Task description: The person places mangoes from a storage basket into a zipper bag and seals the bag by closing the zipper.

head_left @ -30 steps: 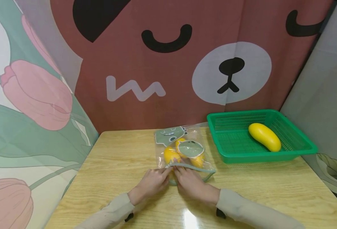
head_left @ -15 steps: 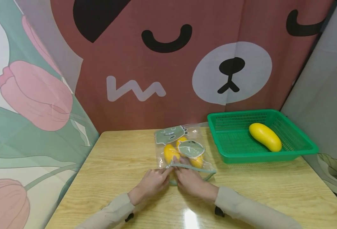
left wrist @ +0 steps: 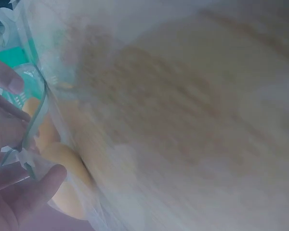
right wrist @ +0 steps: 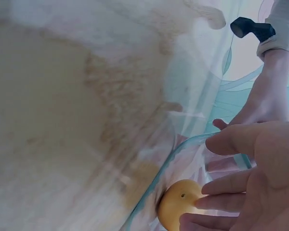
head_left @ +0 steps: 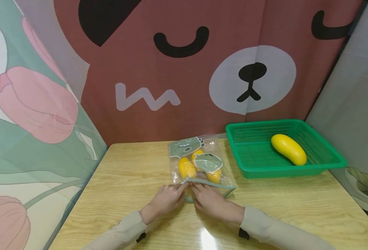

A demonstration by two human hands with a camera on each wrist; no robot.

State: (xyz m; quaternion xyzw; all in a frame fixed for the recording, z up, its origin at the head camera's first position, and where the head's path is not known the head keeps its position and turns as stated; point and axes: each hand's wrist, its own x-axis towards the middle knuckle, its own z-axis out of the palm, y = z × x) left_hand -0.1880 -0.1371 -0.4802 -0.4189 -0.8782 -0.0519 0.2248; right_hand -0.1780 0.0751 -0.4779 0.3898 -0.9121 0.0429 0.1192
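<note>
A clear zip bag [head_left: 175, 166] with green cartoon prints lies on the table, its green-edged mouth facing me. Several yellow mangoes [head_left: 184, 168] are inside it. At the left end of the mouth, my left hand [head_left: 168, 198] pinches the bag's edge; in the left wrist view its fingers [left wrist: 41, 190] and thumb are at the plastic. My right hand [head_left: 207, 199] reaches into the mouth, partly covered by the upper film. The right wrist view has its fingers [right wrist: 226, 202] extended and spread, tips right at a mango [right wrist: 173, 204], with no grip around it.
A green plastic basket [head_left: 255, 172] stands at the back right of the wooden table [head_left: 124, 173], with one yellow mango [head_left: 288, 149] in it. Printed curtains [head_left: 140, 125] hang behind the table and at both sides.
My right hand has drawn back slightly toward me, its fingertips showing less through the film. The mangoes in the bag have shifted a little. My left hand stays at the bag's edge.
</note>
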